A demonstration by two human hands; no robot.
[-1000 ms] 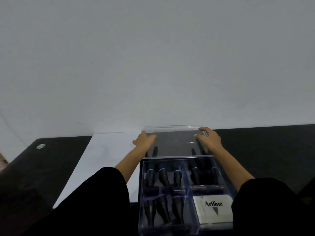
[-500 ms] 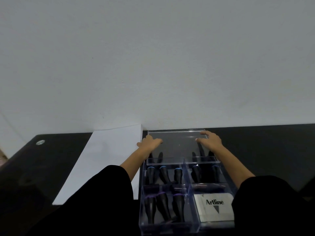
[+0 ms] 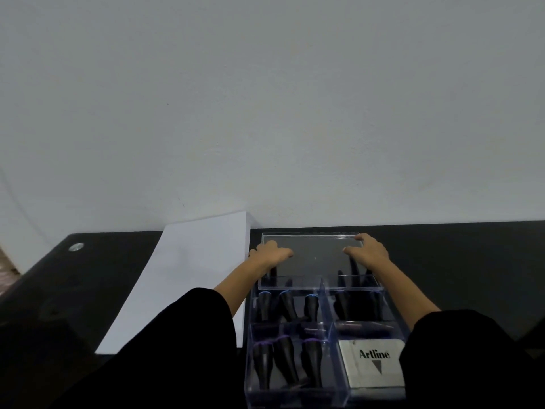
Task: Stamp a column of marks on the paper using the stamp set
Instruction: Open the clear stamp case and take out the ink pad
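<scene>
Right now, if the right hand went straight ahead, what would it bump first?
Probably the wall. The right hand, gripping the clear lid, points toward it, with only dark table between; depth is unclear.

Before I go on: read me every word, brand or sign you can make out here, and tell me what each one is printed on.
"Artline": black letters on the grey stamp pad, in the near right compartment of the clear case.
A dark triangle pointing down, just below that word on the same pad; it has no letters.
Stamps, paper and clear lid: no readable text.
</scene>
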